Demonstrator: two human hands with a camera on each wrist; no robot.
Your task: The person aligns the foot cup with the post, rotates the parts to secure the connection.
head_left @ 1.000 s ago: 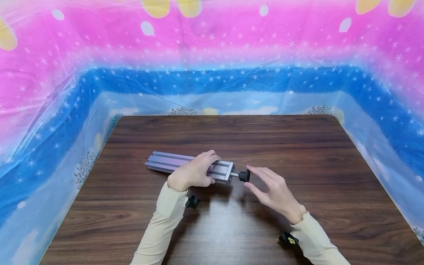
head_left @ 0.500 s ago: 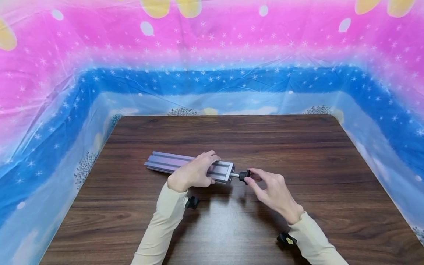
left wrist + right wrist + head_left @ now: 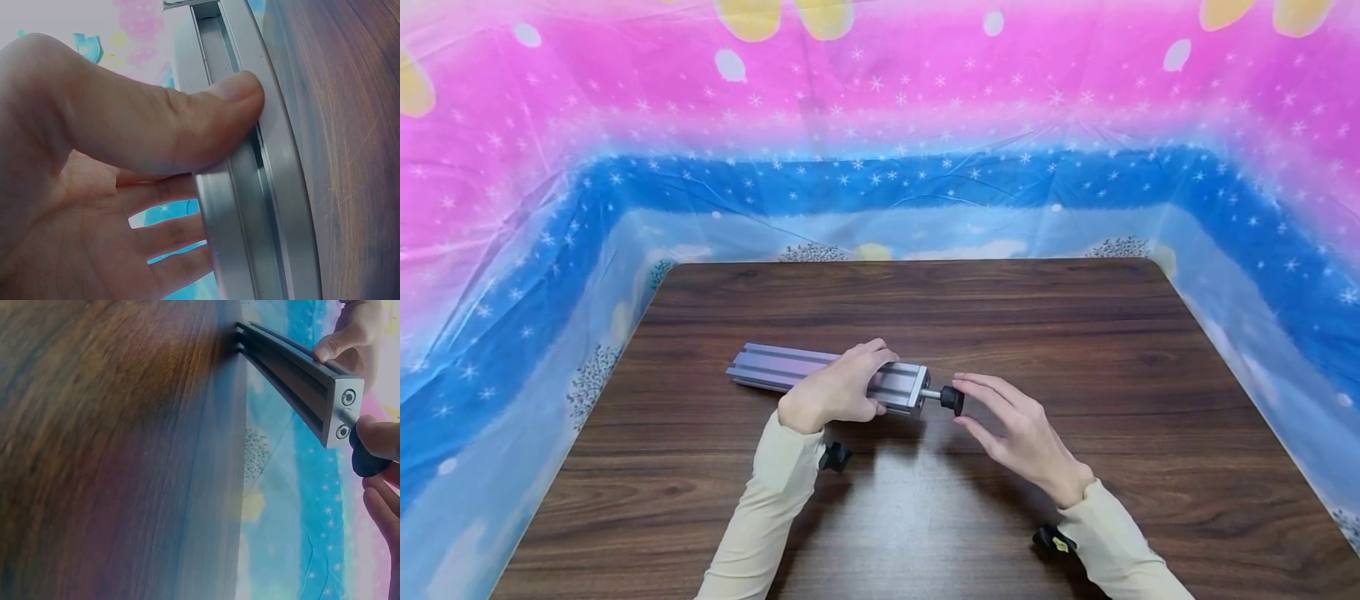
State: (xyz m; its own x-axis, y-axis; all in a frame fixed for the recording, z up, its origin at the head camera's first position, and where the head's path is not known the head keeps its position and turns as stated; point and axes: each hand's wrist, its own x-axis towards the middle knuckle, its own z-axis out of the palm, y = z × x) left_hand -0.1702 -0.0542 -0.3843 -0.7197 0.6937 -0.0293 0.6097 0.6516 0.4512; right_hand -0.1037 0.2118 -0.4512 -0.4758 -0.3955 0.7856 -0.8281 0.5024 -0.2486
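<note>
My left hand (image 3: 842,387) grips a silver slotted aluminium profile (image 3: 786,362) near its right end. In the left wrist view the thumb presses along the slotted face, with the other fingers behind it. The profile lies lengthwise across the table, and its right end appears lifted in the right wrist view. Out of its end plate (image 3: 333,419), which has two socket screws, comes a metal rod (image 3: 932,393) with a black knob (image 3: 953,401) on its tip. My right hand (image 3: 1018,429) has thumb and fingertips around this knob, the fingers above and the thumb below in the head view.
A dark wood-grain table (image 3: 1037,317) spreads beneath both hands. Pink and blue patterned cloth (image 3: 887,179) stands behind it and along both sides. Black wrist cameras (image 3: 836,457) sit at the cream sleeves (image 3: 767,508).
My right fingers closed in on the knob half a second ago and are now spread wider around it, the hand slightly shifted. The left hand and the profile stay almost where they were.
</note>
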